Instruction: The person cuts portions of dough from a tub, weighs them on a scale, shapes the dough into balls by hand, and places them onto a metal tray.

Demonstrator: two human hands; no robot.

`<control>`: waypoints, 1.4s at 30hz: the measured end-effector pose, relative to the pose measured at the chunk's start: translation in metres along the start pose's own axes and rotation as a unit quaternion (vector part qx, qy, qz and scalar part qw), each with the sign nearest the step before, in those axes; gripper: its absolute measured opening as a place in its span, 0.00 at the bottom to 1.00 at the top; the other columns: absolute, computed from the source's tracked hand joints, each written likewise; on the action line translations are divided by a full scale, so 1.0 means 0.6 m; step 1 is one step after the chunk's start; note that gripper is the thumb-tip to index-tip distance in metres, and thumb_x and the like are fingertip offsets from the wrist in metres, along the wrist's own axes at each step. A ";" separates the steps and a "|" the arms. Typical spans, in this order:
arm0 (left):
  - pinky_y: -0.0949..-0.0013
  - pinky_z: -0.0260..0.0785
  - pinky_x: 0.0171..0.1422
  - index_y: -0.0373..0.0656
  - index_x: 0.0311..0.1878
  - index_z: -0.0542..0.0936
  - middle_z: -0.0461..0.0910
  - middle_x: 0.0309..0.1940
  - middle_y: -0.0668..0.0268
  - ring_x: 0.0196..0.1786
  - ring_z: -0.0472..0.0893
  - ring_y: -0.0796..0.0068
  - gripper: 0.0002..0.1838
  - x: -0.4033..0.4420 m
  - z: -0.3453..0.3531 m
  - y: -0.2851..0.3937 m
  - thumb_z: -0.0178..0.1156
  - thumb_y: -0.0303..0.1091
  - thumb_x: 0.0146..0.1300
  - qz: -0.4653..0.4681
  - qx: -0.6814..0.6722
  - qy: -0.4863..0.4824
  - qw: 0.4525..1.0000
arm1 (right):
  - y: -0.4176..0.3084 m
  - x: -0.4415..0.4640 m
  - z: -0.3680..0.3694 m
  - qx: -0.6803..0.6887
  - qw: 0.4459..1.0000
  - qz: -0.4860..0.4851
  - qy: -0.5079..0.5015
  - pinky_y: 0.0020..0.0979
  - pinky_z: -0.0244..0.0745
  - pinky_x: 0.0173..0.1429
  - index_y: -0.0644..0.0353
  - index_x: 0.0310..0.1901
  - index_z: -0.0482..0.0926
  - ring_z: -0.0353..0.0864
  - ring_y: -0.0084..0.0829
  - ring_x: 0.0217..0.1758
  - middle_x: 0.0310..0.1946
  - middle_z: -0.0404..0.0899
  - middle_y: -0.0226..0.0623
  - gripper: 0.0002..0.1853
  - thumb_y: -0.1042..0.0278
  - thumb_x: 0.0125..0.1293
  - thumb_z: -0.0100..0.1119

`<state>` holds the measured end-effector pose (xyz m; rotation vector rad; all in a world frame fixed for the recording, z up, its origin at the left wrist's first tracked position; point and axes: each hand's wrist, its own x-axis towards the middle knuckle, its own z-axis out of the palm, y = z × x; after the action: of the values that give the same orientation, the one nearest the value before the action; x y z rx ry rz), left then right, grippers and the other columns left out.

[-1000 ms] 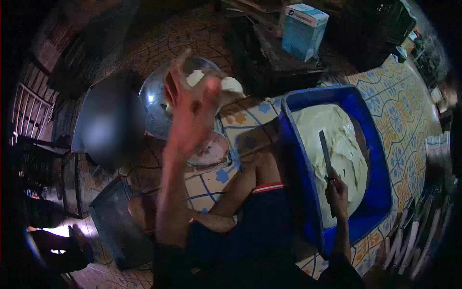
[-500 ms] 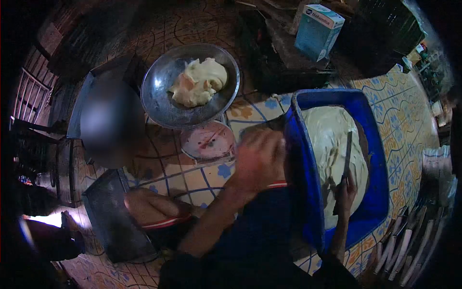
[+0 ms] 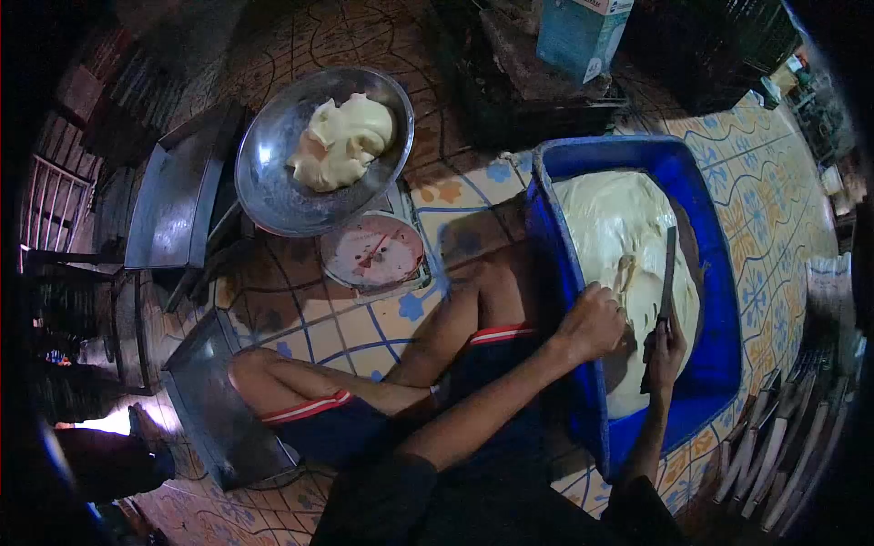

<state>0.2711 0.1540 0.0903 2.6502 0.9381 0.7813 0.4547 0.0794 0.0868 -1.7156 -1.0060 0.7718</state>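
A large pale mass of dough (image 3: pixel 624 223) fills much of a blue tub (image 3: pixel 710 364). My right hand (image 3: pixel 666 350) is wrapped round the handle of a long knife (image 3: pixel 669 273), whose blade lies over the dough. Just left of it, my left hand (image 3: pixel 594 323) is closed at the dough's near-left side, above the tub's rim; what its fingers hold, if anything, is hidden. A metal bowl (image 3: pixel 264 196) with a smaller lump of dough (image 3: pixel 341 141) sits on a scale with a round, reddish dial (image 3: pixel 373 252).
Metal trays stand at the left, one upper (image 3: pixel 168 214) and one lower (image 3: pixel 214 400). A blue-and-white box (image 3: pixel 583 41) rests on a dark crate at the top. Long pale strips (image 3: pixel 774 450) lie at the lower right. My bent legs (image 3: pixel 455 332) are between the trays and the tub.
My left hand has come down from over the bowl, across to the dough in the tub, and its fingers have closed. The knife has shifted right over the dough. The view has shifted too.
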 end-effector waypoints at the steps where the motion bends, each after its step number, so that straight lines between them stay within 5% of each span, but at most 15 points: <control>1: 0.61 0.67 0.46 0.42 0.26 0.82 0.80 0.22 0.63 0.33 0.79 0.66 0.07 -0.001 0.002 0.000 0.59 0.34 0.50 0.000 -0.001 0.001 1.000 | -0.008 -0.001 0.006 0.003 1.000 -0.007 -0.014 0.20 0.54 0.16 0.60 0.68 0.64 0.57 0.11 0.14 0.16 0.63 0.20 0.23 0.70 0.73 0.46; 7: 0.62 0.66 0.46 0.40 0.29 0.81 0.80 0.28 0.62 0.36 0.79 0.65 0.07 0.005 0.000 0.008 0.59 0.33 0.52 -0.039 -0.030 0.023 0.999 | -0.011 -0.006 0.014 -0.028 0.999 -0.009 -0.041 0.20 0.55 0.19 0.63 0.67 0.65 0.59 0.13 0.17 0.18 0.63 0.21 0.22 0.71 0.72 0.46; 13: 0.60 0.75 0.32 0.40 0.30 0.81 0.82 0.30 0.58 0.33 0.85 0.62 0.08 0.042 0.060 0.041 0.64 0.32 0.47 -0.066 -0.037 -0.179 0.981 | -0.001 0.002 -0.004 0.019 0.999 -0.031 -0.006 0.20 0.56 0.18 0.63 0.66 0.65 0.61 0.13 0.16 0.18 0.67 0.24 0.22 0.71 0.72 0.46; 16: 0.59 0.76 0.36 0.39 0.30 0.81 0.83 0.31 0.56 0.35 0.85 0.62 0.07 0.051 0.050 0.050 0.64 0.30 0.47 -0.062 -0.068 -0.220 0.971 | 0.007 0.001 -0.008 0.002 0.999 0.033 0.039 0.20 0.59 0.19 0.62 0.66 0.66 0.63 0.13 0.17 0.18 0.67 0.24 0.22 0.69 0.72 0.46; 19: 0.57 0.76 0.37 0.37 0.30 0.80 0.82 0.31 0.53 0.35 0.84 0.58 0.06 0.036 0.025 0.040 0.64 0.29 0.49 -0.045 -0.109 -0.104 0.988 | 0.017 -0.009 -0.006 -0.018 0.999 0.038 -0.017 0.21 0.59 0.18 0.61 0.65 0.68 0.62 0.14 0.16 0.17 0.67 0.22 0.22 0.65 0.72 0.48; 21: 0.55 0.75 0.39 0.35 0.31 0.79 0.81 0.30 0.50 0.34 0.83 0.52 0.06 0.036 0.006 0.029 0.63 0.27 0.50 -0.111 -0.181 -0.075 0.974 | 0.023 -0.025 0.010 -0.097 0.983 -0.003 -0.155 0.21 0.58 0.18 0.61 0.63 0.71 0.62 0.14 0.16 0.17 0.66 0.22 0.20 0.64 0.73 0.46; 25: 0.54 0.73 0.44 0.34 0.37 0.77 0.80 0.35 0.48 0.40 0.81 0.49 0.08 0.048 -0.006 0.027 0.59 0.30 0.60 -0.235 -0.336 -0.001 0.912 | -0.072 -0.120 -0.009 -0.072 0.970 0.146 -0.179 0.21 0.56 0.22 0.63 0.61 0.72 0.59 0.14 0.18 0.20 0.65 0.20 0.21 0.62 0.70 0.50; 29: 0.54 0.71 0.46 0.37 0.40 0.77 0.78 0.36 0.50 0.40 0.81 0.49 0.10 0.058 -0.056 0.033 0.58 0.34 0.62 -0.199 -0.398 0.180 0.877 | -0.104 -0.172 -0.066 0.010 0.949 0.211 -0.233 0.20 0.55 0.22 0.65 0.58 0.73 0.60 0.14 0.19 0.22 0.65 0.19 0.21 0.60 0.68 0.52; 31: 0.54 0.68 0.49 0.40 0.40 0.76 0.74 0.43 0.51 0.45 0.76 0.51 0.13 0.050 -0.167 0.030 0.62 0.39 0.59 -0.169 -0.390 0.205 0.882 | -0.103 -0.165 -0.049 -0.025 0.960 0.167 -0.222 0.20 0.54 0.20 0.65 0.58 0.73 0.60 0.13 0.17 0.20 0.64 0.19 0.22 0.60 0.68 0.52; 33: 0.51 0.63 0.59 0.41 0.43 0.78 0.68 0.52 0.55 0.60 0.69 0.53 0.13 0.007 -0.295 0.010 0.63 0.35 0.57 -0.117 -0.287 0.239 0.920 | -0.102 -0.141 -0.014 0.008 0.984 0.106 -0.141 0.20 0.55 0.20 0.65 0.58 0.73 0.61 0.12 0.17 0.19 0.62 0.20 0.21 0.61 0.69 0.51; 35: 0.43 0.52 0.64 0.42 0.46 0.77 0.58 0.59 0.44 0.63 0.58 0.45 0.26 -0.040 -0.383 -0.045 0.69 0.49 0.49 -0.100 -0.170 0.249 0.948 | -0.125 -0.113 0.021 0.022 0.980 0.047 -0.193 0.20 0.56 0.19 0.63 0.65 0.68 0.61 0.13 0.17 0.19 0.63 0.21 0.21 0.68 0.72 0.45; 37: 0.41 0.43 0.70 0.45 0.50 0.78 0.52 0.66 0.42 0.67 0.53 0.41 0.26 -0.084 -0.437 -0.117 0.62 0.55 0.58 -0.175 0.016 0.257 0.950 | -0.099 -0.081 0.059 0.006 0.988 0.042 -0.148 0.20 0.57 0.19 0.63 0.66 0.66 0.61 0.13 0.17 0.19 0.63 0.21 0.22 0.69 0.72 0.46; 39: 0.39 0.38 0.70 0.50 0.55 0.78 0.50 0.68 0.44 0.69 0.52 0.42 0.25 -0.131 -0.478 -0.225 0.55 0.56 0.64 -0.246 -0.125 0.323 0.905 | -0.087 -0.057 0.086 0.008 0.986 0.027 -0.162 0.20 0.58 0.19 0.64 0.66 0.66 0.61 0.14 0.17 0.19 0.64 0.21 0.22 0.69 0.72 0.47; 41: 0.34 0.38 0.70 0.50 0.61 0.74 0.49 0.68 0.45 0.71 0.50 0.43 0.26 -0.167 -0.514 -0.276 0.49 0.57 0.68 -0.343 0.158 0.292 0.879 | -0.069 -0.040 0.106 0.005 0.984 0.011 -0.180 0.20 0.58 0.19 0.65 0.66 0.66 0.61 0.14 0.17 0.19 0.64 0.21 0.23 0.69 0.72 0.47; 42: 0.34 0.38 0.70 0.50 0.61 0.74 0.49 0.68 0.45 0.71 0.50 0.43 0.26 -0.191 -0.516 -0.295 0.49 0.57 0.68 -0.349 0.162 0.296 0.874 | -0.056 -0.035 0.110 0.000 0.985 -0.004 -0.171 0.20 0.56 0.18 0.64 0.66 0.67 0.59 0.13 0.16 0.18 0.63 0.20 0.22 0.69 0.72 0.47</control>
<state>-0.0662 0.2273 0.2358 2.0041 2.1769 1.3273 0.3802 0.0951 0.0973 -1.6089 -1.2408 1.0857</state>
